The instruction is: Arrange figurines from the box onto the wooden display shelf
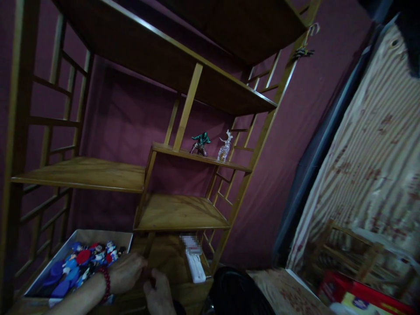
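My left hand point(126, 272), with a red bead bracelet point(105, 284) on its wrist, reaches over the right side of a white box point(120, 238) full of small colourful figures point(83, 257). Its fingers are dark and blurred, so what they hold, if anything, is hidden. Close on its right is my right hand point(159, 291), fingers bent toward the left one; its fingertips are too dim to make out. A white power strip point(196, 266) lies on the low wooden surface, right of both hands.
A wooden shelf unit point(179, 212) stands against the purple wall. On its middle shelf are a green figurine point(201, 143) and a clear deer figurine point(225, 146). A black object point(236, 293) is at the bottom. At right are a curtain point(367, 162) and a red box point(364, 295).
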Motion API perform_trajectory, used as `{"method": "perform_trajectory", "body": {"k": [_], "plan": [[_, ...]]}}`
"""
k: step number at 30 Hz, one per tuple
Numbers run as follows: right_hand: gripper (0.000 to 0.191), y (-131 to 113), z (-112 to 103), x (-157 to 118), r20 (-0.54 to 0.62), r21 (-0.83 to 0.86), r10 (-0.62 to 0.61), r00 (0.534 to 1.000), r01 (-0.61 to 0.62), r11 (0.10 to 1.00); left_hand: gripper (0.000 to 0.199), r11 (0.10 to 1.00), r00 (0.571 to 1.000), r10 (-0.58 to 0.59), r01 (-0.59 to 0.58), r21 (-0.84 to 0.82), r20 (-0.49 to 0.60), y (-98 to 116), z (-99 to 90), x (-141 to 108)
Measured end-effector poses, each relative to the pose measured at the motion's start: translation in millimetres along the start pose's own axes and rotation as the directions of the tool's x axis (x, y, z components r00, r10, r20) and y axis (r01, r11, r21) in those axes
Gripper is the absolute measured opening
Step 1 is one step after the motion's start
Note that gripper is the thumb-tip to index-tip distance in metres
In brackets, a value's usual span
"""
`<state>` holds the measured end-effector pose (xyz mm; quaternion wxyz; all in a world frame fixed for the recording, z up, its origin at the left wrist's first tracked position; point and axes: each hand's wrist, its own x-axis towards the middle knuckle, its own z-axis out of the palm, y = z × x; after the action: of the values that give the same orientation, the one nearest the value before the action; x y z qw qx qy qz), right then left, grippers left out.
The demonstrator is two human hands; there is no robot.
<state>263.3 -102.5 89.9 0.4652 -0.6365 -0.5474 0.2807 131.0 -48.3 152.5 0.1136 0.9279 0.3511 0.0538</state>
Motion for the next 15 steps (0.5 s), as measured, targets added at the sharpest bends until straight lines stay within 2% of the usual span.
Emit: {"method": "perform_trajectory", "body": {"k": [5,8,15], "plan": [[0.020,-4,7,-17,0.087,-0.024,0.000,0.996,0.002,1.000,0.031,1.000,0.999,0.008,-0.008,-0.002,0.049,-10,6.0,-13],[0.024,1,11,-26,0.188,-0.027,0.016,0.982,-0.011,1.000,0.032,0.999,0.997,-0.028,0.026,0.034,0.075,-18,13.1,-19],[0.025,23,27,-26,0.262,-0.030,0.034,0.964,-0.027,0.999,0.032,0.987,0.987,-0.153,0.150,0.063,0.041,-45,45.9,-27]]}}
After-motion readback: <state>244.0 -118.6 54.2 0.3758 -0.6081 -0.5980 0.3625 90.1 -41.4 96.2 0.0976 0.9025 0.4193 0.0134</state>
